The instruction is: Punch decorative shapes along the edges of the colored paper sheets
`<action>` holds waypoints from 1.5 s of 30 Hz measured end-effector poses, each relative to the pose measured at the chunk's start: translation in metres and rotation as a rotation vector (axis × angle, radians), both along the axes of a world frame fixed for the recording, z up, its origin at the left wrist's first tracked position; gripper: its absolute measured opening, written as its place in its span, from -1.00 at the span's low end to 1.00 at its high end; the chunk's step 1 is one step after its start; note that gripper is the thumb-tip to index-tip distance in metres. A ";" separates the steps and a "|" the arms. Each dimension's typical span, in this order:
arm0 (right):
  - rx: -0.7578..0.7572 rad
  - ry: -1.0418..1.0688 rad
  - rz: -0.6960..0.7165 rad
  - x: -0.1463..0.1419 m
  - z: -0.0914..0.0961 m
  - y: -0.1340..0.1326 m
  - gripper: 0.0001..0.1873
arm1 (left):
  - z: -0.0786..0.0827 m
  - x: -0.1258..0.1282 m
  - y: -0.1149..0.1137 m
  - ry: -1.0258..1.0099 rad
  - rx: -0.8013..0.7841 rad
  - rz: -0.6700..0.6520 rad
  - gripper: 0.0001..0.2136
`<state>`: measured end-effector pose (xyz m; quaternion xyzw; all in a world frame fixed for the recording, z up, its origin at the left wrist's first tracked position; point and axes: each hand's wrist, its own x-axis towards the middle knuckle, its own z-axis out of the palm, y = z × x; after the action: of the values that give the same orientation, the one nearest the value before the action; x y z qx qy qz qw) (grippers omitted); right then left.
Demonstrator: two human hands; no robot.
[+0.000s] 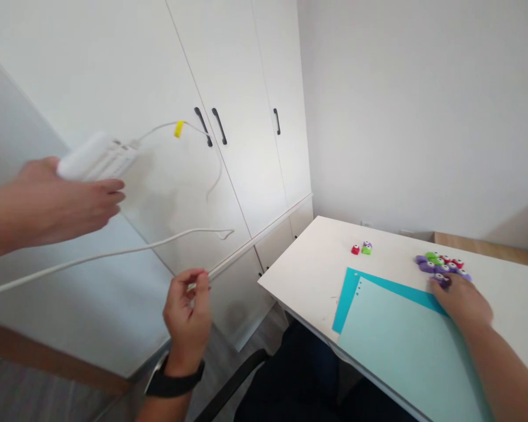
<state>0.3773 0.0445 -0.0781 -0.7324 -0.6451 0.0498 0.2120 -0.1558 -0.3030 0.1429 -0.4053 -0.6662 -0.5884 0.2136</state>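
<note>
And now the right hand (462,305) closes its fingers over a purple craft punch (442,279), just beyond the teal paper (400,351); left hand (187,316) pinches shut beside a white cable (127,249), hold unclear.

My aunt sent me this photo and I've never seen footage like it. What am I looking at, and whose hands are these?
There's no machine here. This single picture comes from a camera worn on a person's head, looking forward and down. The person's right hand rests on a purple punch, one of a cluster of small coloured punches on a white desk. Two blue sheets lie beside them. The left hand, wearing a black watch, pinches its fingers near a white cable, though I can't tell whether it grips the cable. A third hand, reaching in from the left, seems to be another person's. It holds a white box.
</note>
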 end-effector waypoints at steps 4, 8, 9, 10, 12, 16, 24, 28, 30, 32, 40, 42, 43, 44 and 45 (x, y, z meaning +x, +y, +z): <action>-0.007 -0.001 0.023 -0.001 0.002 0.000 -0.33 | -0.079 0.005 -0.005 -0.194 -0.440 -0.219 -0.70; 0.015 -0.016 0.009 -0.006 0.005 -0.004 -0.34 | -0.102 0.082 0.028 -0.038 -0.560 -0.649 -0.78; 0.017 -0.024 0.006 -0.007 0.007 -0.005 -0.34 | -0.099 0.103 0.043 -0.010 -0.536 -0.739 -0.78; 0.016 -0.033 0.003 -0.009 0.009 -0.007 -0.35 | -0.093 0.121 0.062 0.003 -0.515 -0.809 -0.77; 0.015 -0.046 -0.005 -0.013 0.014 -0.012 -0.36 | -0.078 0.148 0.108 -0.015 -0.460 -0.892 -0.77; 0.039 -0.062 -0.015 -0.022 0.027 -0.021 -0.41 | -0.055 0.160 0.223 -0.049 -0.472 -0.904 -0.75; 0.146 -0.061 -0.042 -0.034 0.037 -0.026 -0.58 | -0.085 0.142 0.348 -0.149 -0.529 -0.785 -0.70; 0.229 -0.035 -0.041 -0.037 0.039 -0.027 -0.62 | -0.112 0.135 0.352 -0.190 -0.531 -0.906 -0.62; 0.273 -0.024 -0.035 -0.039 0.043 -0.029 -0.62 | -0.117 0.135 0.352 -0.209 -0.546 -0.998 -0.59; 0.315 -0.009 -0.028 -0.042 0.047 -0.031 -0.63 | -0.119 0.139 0.352 -0.220 -0.604 -1.092 -0.57; 0.434 0.037 -0.048 -0.053 0.059 -0.034 -0.63 | -0.116 0.153 0.340 0.028 -0.999 -1.503 -0.63; 0.436 0.039 -0.055 -0.055 0.061 -0.035 -0.63 | -0.115 0.152 0.338 0.099 -1.015 -1.506 -0.66; 0.436 0.044 -0.055 -0.055 0.062 -0.035 -0.63 | -0.115 0.150 0.338 0.127 -1.017 -1.509 -0.67; 0.439 0.052 -0.054 -0.056 0.063 -0.036 -0.63 | -0.114 0.150 0.337 0.151 -1.016 -1.513 -0.68; 0.442 0.066 -0.051 -0.056 0.064 -0.036 -0.63 | -0.114 0.149 0.337 0.173 -1.015 -1.515 -0.70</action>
<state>0.3212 0.0083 -0.0146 -0.6820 -0.6145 -0.0744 0.3896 -0.0068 0.0344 0.0288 -0.8218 -0.3824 -0.1755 -0.3841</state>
